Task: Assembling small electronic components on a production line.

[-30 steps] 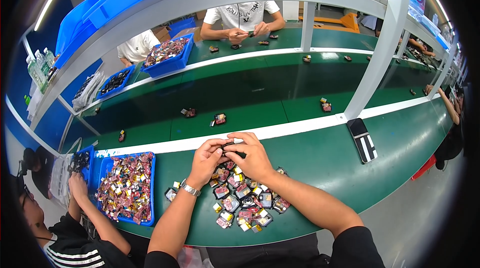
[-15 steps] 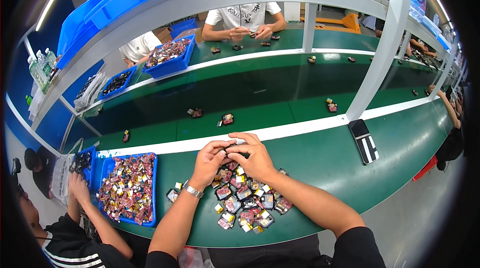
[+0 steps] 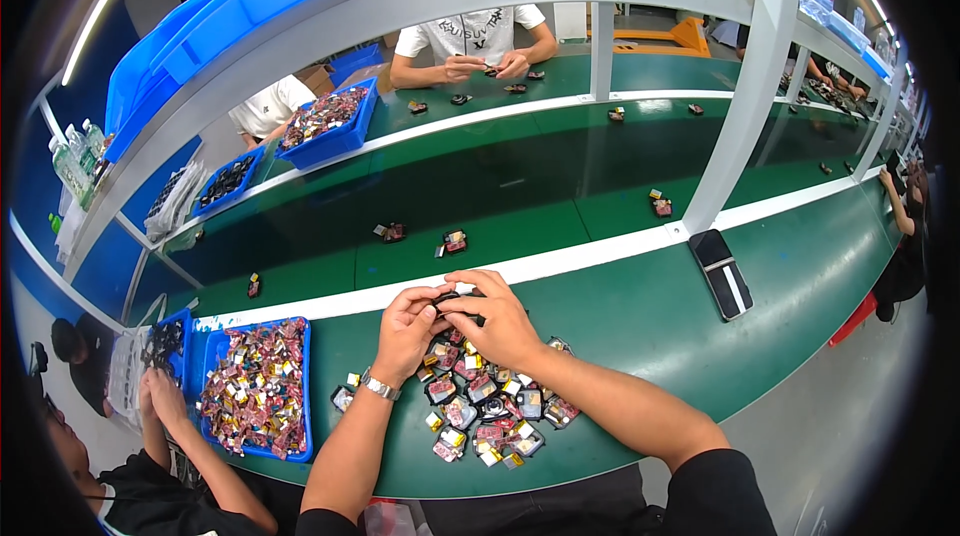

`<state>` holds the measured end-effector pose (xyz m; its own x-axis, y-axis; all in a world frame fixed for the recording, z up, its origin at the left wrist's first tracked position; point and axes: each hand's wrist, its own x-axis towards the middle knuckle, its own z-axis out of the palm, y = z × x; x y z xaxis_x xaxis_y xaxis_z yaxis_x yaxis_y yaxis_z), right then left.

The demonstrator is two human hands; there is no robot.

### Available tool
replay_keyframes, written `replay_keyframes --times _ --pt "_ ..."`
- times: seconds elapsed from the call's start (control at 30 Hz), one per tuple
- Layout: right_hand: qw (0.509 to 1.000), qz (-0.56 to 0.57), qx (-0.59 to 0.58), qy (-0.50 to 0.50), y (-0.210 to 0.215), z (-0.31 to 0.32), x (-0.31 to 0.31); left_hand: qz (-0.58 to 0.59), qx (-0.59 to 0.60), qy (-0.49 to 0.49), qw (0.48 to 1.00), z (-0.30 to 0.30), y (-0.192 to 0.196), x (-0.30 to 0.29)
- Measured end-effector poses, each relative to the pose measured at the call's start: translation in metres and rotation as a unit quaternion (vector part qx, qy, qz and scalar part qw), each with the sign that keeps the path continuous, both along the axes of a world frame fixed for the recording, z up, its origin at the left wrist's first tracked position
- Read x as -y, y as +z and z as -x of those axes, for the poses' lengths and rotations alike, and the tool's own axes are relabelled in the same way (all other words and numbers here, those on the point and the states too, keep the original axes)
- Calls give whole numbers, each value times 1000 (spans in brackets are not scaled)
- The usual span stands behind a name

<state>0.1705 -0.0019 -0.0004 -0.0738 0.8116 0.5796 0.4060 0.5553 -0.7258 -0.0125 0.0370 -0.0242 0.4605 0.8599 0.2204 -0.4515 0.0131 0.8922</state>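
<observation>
Over the green tabletop my left hand (image 3: 403,333) and my right hand (image 3: 500,328) meet, fingertips closed around one small black part with a white tab (image 3: 463,289). Fingers hide most of this part. Beneath and nearer to me lies a heap of small electronic modules (image 3: 487,408) with black housings, reddish circuit boards and white or yellow tabs. One such module (image 3: 342,398) lies apart, left of my watch-wearing left wrist.
A blue tray (image 3: 308,436) of reddish circuit boards stands left, beside a co-worker's hands (image 3: 163,398). A black pouch with a white stripe (image 3: 722,276) lies right. Modules (image 3: 455,241) dot the sunken green strip beyond the white ledge. Grey posts (image 3: 740,116) rise ahead.
My hands stay together on the black part, slightly turned, and a white tab now shows between the fingers. The whole view has shifted a little. The left co-worker's hands have come together.
</observation>
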Motion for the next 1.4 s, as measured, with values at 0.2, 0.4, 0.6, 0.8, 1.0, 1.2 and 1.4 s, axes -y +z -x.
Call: replay_keyframes --times 0.2,0.4,0.6,0.8,1.0,1.2,1.4 --pt "1000 15 -22 5 -3 2 -1 0 -19 16 1000 -1 0 2" --pt "1000 -12 19 -16 0 5 1 9 -22 38 999 -1 1 -1" --pt "999 -21 26 -30 -2 5 1 17 -19 47 999 -3 1 1" --pt "1000 -3 3 -17 -2 6 1 4 -24 39 999 -3 -1 0" --pt "999 -47 25 -8 2 4 -1 -10 -63 75 995 -3 -5 0" --pt "1000 -2 2 8 1 3 0 0 -22 43 999 -3 0 2" --pt "998 30 -42 27 -2 2 -2 -12 -25 39 999 0 -4 1"
